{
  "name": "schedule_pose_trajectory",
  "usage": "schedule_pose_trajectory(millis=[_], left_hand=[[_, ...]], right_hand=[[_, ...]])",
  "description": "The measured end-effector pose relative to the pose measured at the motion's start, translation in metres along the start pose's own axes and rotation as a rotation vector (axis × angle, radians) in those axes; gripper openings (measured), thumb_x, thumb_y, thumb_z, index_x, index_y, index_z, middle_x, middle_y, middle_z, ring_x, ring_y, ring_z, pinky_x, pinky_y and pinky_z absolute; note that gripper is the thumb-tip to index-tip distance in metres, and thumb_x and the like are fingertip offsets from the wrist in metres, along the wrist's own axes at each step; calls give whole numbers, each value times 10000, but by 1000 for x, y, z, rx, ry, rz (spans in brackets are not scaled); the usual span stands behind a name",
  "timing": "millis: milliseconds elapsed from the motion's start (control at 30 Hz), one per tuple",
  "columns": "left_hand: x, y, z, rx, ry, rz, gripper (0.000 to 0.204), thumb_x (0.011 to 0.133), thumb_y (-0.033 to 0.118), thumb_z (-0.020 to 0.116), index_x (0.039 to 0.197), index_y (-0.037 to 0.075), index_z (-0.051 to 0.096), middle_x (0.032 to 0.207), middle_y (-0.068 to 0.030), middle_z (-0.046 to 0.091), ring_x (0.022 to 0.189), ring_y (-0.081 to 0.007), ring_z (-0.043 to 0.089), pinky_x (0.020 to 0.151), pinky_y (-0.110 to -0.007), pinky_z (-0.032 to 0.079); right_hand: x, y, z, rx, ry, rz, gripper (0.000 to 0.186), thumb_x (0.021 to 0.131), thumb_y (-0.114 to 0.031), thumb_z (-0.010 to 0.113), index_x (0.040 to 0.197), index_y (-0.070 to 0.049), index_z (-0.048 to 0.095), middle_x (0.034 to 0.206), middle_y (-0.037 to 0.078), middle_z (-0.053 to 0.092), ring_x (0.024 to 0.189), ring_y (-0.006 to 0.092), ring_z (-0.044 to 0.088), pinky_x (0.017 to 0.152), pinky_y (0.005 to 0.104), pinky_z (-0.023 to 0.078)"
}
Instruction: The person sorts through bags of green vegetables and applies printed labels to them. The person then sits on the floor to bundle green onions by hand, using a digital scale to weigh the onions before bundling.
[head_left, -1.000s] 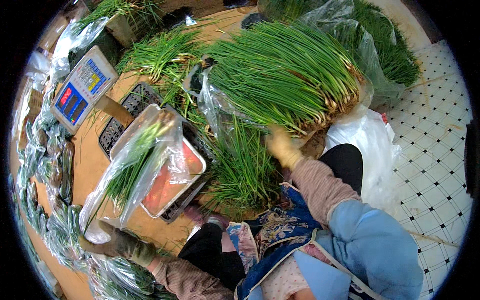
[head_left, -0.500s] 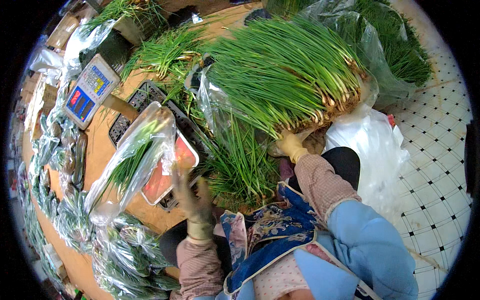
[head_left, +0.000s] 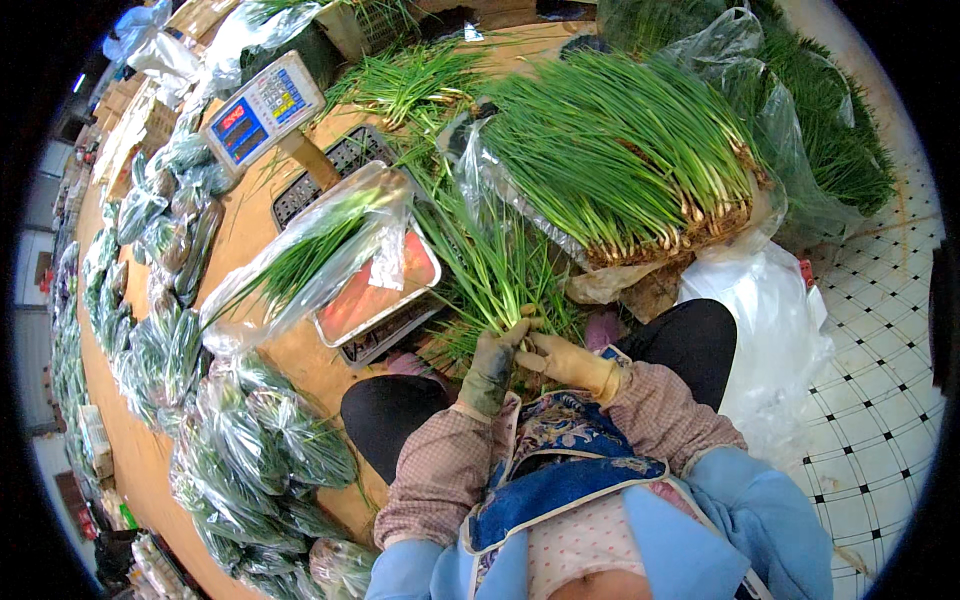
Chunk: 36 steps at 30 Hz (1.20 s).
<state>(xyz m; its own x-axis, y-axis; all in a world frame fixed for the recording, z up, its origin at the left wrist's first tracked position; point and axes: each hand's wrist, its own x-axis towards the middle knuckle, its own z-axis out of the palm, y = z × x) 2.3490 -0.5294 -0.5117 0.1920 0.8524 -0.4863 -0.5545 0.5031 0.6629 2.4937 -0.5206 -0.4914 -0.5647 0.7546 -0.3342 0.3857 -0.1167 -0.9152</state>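
Observation:
In front of my lap, my left hand (head_left: 488, 374), in a stained yellowish glove, closes around the lower ends of a small bunch of green onions (head_left: 500, 295). Its leaves point away from me. My right hand (head_left: 572, 364), in a yellow glove, pinches at the same ends, its fingers against the left ones. Beyond them, to the right, lies a big pile of green onions (head_left: 640, 150), roots towards me, on clear plastic. To the left, a clear bag of green onions (head_left: 325, 235) rests across a red-and-white tray (head_left: 385, 300).
A scale display (head_left: 262, 108) on a post stands behind a black crate (head_left: 300, 195). Several bagged bundles of greens (head_left: 265, 430) line the left side. White plastic bags (head_left: 755, 330) lie right of my knee on the tiled floor (head_left: 875, 400). More greens (head_left: 820, 140) stand at the far right.
My right hand has left the big pile and come to my lap. My left hand has moved right, away from the tray, to meet it. Both now hold a small bunch. The view has shifted.

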Motion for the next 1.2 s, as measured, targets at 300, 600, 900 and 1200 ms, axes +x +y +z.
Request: schedule_pose_trajectory(millis=[300, 600, 900, 1200], left_hand=[[13, -50, -54, 648, 28, 138, 467, 899, 304, 359, 1205, -49, 357, 1097, -214, 497, 960, -292, 537, 771, -364, 483], [-16, -39, -7, 615, 35, 141, 575, 768, 107, 615, 1252, 0, 323, 1057, -110, 489, 970, -183, 478, 764, -268, 430], [-45, 6, 15, 573, 96, -44, 480, 788, 59, 578, 1220, 2, 375, 1048, -67, 523, 893, -124, 497, 762, -230, 416], [7, -36, -2, 696, 28, -198, 477, 775, 193, 620, 1180, 24, 434, 1080, -117, 524, 961, -199, 510, 820, -293, 407]], right_hand=[[12, -19, -11, -276, 175, 56, 653, 727, -445, 565, 1194, -15, 410, 1171, 209, 464, 1073, 352, 445, 914, 373, 346], [58, 132, -107, -340, 729, 545, 524, 707, -312, 617, 1084, 24, 478, 913, 181, 594, 845, 321, 571, 730, 353, 460], [84, 172, -154, -543, 808, 539, 542, 596, -371, 694, 969, 1, 565, 866, 219, 585, 816, 329, 572, 715, 395, 450], [94, 129, -129, -691, 582, 429, 406, 632, -435, 633, 776, -56, 621, 713, 143, 590, 654, 312, 567, 595, 404, 451]])
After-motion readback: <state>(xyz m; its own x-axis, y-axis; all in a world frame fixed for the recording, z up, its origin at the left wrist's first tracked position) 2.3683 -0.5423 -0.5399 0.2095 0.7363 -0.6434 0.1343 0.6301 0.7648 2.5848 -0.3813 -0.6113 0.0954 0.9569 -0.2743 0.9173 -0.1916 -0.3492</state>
